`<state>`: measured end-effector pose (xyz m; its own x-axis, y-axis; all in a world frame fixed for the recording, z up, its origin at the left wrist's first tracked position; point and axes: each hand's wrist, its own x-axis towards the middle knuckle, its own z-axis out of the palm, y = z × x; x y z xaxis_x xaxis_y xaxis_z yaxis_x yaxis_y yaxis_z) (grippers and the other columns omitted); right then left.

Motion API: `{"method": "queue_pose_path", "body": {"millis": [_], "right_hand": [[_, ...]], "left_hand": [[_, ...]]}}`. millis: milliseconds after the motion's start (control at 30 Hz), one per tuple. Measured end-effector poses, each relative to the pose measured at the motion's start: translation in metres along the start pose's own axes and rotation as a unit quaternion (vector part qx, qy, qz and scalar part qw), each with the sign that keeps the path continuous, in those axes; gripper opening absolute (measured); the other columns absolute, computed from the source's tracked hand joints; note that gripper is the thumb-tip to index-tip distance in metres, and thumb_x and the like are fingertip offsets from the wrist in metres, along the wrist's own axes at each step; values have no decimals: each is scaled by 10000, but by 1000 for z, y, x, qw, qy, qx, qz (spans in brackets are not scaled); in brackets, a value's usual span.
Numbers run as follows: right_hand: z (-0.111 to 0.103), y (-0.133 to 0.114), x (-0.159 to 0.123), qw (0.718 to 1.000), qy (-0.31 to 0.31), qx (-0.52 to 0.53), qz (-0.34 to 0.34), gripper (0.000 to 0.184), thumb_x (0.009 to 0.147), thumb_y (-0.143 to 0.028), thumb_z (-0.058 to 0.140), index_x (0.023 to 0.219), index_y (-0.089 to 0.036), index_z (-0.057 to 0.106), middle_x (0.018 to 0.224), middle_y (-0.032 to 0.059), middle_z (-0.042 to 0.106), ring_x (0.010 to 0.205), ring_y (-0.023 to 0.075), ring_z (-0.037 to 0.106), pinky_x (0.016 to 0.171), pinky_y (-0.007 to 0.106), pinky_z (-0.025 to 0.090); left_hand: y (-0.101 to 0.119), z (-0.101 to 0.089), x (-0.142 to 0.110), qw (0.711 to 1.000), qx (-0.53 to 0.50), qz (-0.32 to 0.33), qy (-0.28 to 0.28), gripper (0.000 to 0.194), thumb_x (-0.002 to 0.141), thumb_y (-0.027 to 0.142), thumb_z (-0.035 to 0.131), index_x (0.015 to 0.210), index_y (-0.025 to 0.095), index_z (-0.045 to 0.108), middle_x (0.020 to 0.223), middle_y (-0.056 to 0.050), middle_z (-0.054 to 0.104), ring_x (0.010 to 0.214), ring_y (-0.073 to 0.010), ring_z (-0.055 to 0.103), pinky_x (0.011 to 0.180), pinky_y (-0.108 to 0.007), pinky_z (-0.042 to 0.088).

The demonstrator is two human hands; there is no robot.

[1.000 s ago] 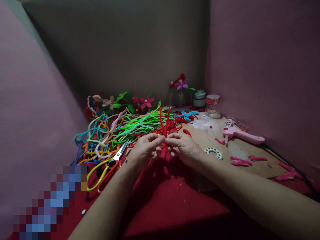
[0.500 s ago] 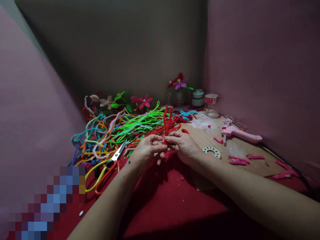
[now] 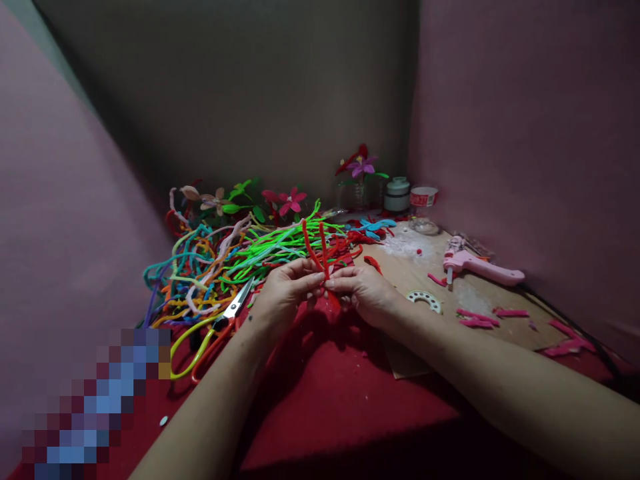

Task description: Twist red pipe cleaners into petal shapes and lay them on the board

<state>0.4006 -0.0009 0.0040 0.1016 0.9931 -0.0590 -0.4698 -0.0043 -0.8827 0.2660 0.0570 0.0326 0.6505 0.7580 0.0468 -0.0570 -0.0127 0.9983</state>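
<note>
A red pipe cleaner is pinched at its middle between both hands, with two strands spread upward in a V and a red part showing below the fingers. My left hand is closed on it from the left. From the right, my right hand grips it with thumb and fingers, close beside the left fingertips. Exactly how the strands cross is hidden by the fingers. Just left of my left hand lie scissors with yellow and orange handles, blades partly apart.
Piled behind and left are many coloured pipe cleaners. Fuzzy flowers stand at the back. On a board at right lie a pink glue gun, a white ring with holes and pink pieces. A red cloth covers the table.
The hands have shifted slightly left. The two upper strands of the red pipe cleaner, nearly parallel before, now lean left and stand wider apart.
</note>
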Motion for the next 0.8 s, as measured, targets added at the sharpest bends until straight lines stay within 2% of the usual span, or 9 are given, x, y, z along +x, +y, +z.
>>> {"method": "queue_pose_path", "body": {"millis": [133,233,367,567,633,700,733,767,800], "right_hand": [[0,-2,-1,1000,-12,-11,1,165,498,-188,715,502,-136,558,395,-42,490,338,48,359,363,209,237],[0,-4,-1,999,-26,-23,3,175,491,-181,707,471,-144,537,366,-52,454,330,47,335,357,211,226],[0,-5,-3,998,-44,-44,8,167,502,-171,671,452,-146,514,367,-52,448,331,46,340,372,205,239],[2,-5,-6,994,-46,-99,4,106,536,-134,614,475,-137,527,375,-41,471,330,46,344,367,200,195],[1,-4,-6,990,-51,-130,-3,105,556,-136,602,478,-135,531,381,-35,478,336,47,342,372,203,198],[0,-3,-5,982,-53,-177,-27,104,578,-136,590,488,-135,539,394,-33,480,354,54,354,388,207,229],[0,-2,-5,976,-50,-207,-45,101,588,-134,584,495,-137,545,405,-33,481,369,60,365,402,210,251],[-1,-1,-5,967,-44,-240,-69,97,601,-132,578,507,-140,555,422,-31,487,390,67,381,420,214,274],[0,0,-7,955,-35,-276,-101,94,617,-130,572,524,-144,569,447,-26,501,417,76,403,444,219,297]], "left_hand": [[5,-2,-1,992,113,44,-26,112,690,247,648,744,149,637,620,11,539,510,-68,453,494,-196,363],[9,-6,-1,958,249,141,-5,79,693,239,638,709,172,676,680,-6,532,602,-101,474,559,-221,385],[12,-12,0,872,414,261,-15,108,747,235,587,749,212,693,730,-21,507,689,-128,458,626,-245,376],[22,-14,-7,696,615,368,-52,171,807,259,524,714,233,665,775,-39,549,780,-168,420,705,-293,337],[25,-11,-11,654,652,378,-62,163,807,246,516,703,223,640,785,-40,567,785,-176,420,722,-314,324],[26,-7,-15,646,669,360,-73,175,806,224,494,672,195,604,744,-42,567,758,-177,434,714,-325,316],[26,-4,-16,660,665,342,-73,180,800,213,485,654,184,587,714,-42,561,733,-174,441,702,-324,317],[26,-2,-17,689,651,311,-64,177,787,204,483,639,176,576,684,-39,554,698,-167,445,680,-316,321],[25,0,-18,733,623,269,-50,169,768,200,489,623,171,570,648,-32,544,655,-156,446,647,-303,325]]}}
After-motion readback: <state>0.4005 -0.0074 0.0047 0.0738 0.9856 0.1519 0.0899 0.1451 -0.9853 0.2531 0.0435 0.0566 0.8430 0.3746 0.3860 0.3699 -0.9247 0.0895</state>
